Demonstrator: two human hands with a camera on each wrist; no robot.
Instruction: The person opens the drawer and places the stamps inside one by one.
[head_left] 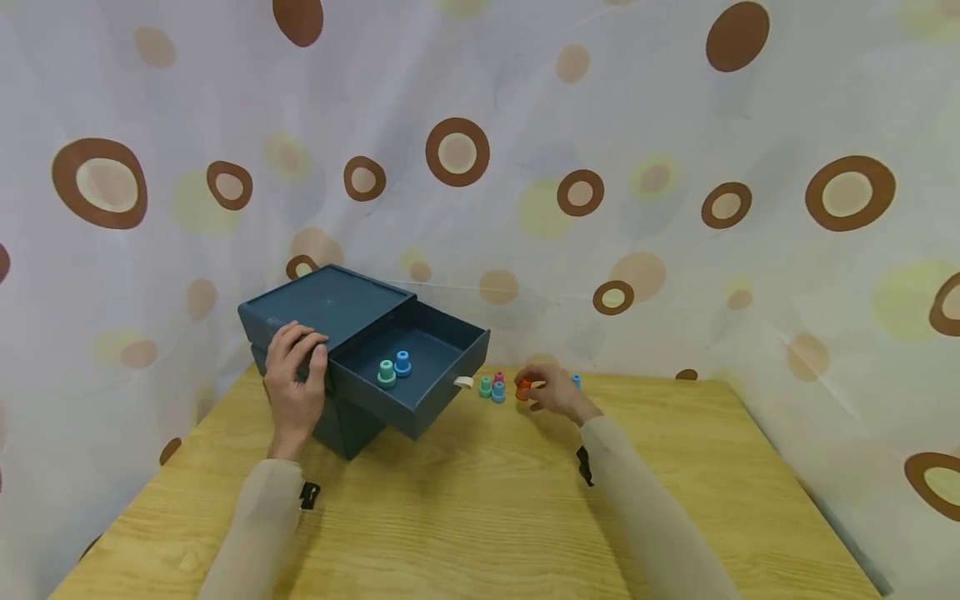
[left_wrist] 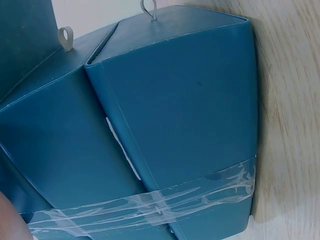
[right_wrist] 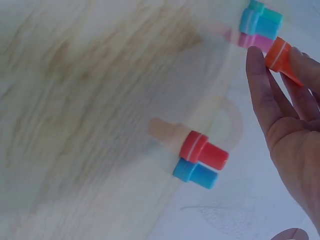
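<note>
My right hand (head_left: 553,390) pinches an orange stamp-like piece (right_wrist: 278,54), wide at one end and narrow at the other, between thumb and fingers. Just left of it are a green piece (head_left: 486,387), a blue piece (head_left: 498,392) and a pink piece (head_left: 499,377). At the left stands a dark blue drawer cabinet (head_left: 330,296), its top drawer (head_left: 450,329) pulled out. In that drawer a green piece (head_left: 386,375) and a blue piece (head_left: 402,364) stand upright. My left hand (head_left: 296,392) rests against the cabinet's near side, its fingertips at the top edge.
A red piece (right_wrist: 204,150) and a blue piece (right_wrist: 195,173) are side by side near the table's back edge. A white loop pull (head_left: 464,382) sticks out from the open drawer. Clear tape (left_wrist: 150,207) wraps the cabinet's side. A dotted curtain (head_left: 510,233) hangs behind the wooden table (head_left: 480,517).
</note>
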